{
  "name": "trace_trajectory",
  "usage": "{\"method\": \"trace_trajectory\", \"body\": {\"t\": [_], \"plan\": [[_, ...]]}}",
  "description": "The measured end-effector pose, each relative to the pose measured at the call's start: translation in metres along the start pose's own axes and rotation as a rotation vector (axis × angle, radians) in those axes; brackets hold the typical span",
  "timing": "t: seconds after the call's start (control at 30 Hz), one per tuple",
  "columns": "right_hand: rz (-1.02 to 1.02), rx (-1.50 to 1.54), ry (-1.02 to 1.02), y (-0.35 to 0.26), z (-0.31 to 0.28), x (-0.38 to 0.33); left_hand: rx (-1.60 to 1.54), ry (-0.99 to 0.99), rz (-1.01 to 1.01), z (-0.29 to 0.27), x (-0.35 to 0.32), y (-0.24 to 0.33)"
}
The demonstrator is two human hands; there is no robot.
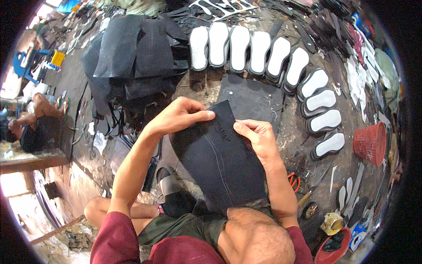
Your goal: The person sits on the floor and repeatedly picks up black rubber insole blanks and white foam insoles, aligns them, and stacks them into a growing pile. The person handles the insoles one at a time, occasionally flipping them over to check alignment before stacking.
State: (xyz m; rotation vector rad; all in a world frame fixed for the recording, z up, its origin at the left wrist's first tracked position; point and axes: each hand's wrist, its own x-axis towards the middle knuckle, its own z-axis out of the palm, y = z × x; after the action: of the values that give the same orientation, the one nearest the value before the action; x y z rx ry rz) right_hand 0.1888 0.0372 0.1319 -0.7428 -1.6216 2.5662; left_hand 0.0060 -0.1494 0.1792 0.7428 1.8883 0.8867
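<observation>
Black rubber sheet [220,158] over knee, left hand [178,115], right hand [257,137] pinching top edge

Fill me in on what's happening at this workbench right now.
A seated person holds a black rubber sheet over their lap. The left hand pinches its top edge and the right hand grips its right edge. Faint curved lines are scored on the sheet. On the floor beyond, white-topped shoe soles lie in a curved row, with a red basket at right.
</observation>
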Motion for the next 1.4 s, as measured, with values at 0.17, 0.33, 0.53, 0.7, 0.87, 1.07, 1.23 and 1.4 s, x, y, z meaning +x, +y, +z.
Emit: {"method": "trace_trajectory", "body": {"t": [0.17,0.33,0.53,0.7,0.87,1.07,1.23,1.4], "plan": [[-0.328,-0.178,0.309,-0.034,-0.02,0.01,-0.304,0.587,0.151,-0.055,-0.02,-0.013],[-0.394,-0.146,0.583,-0.02,-0.068,0.003,-0.706,1.023,0.248,-0.179,-0.107,-0.037],[-0.195,-0.225,0.529,0.049,-0.048,-0.033,-0.052,0.938,-0.306,-0.214,-0.213,-0.172],[-0.06,-0.247,0.471,0.108,-0.031,-0.061,0.231,0.85,-0.704,-0.1,-0.321,-0.364],[0.039,-0.276,0.274,0.123,0.0,-0.06,-0.553,1.317,-0.85,0.068,-0.369,-0.477],[-0.067,-0.454,0.327,0.109,-0.005,-0.055,-0.952,1.433,-0.752,0.071,-0.321,-0.392],[-0.056,-0.507,0.301,0.107,0.005,-0.056,-0.902,1.437,-0.697,0.021,-0.302,-0.317],[-0.146,-0.604,0.35,0.103,-0.001,-0.063,-0.487,1.527,-0.547,0.014,-0.306,-0.22]]}}
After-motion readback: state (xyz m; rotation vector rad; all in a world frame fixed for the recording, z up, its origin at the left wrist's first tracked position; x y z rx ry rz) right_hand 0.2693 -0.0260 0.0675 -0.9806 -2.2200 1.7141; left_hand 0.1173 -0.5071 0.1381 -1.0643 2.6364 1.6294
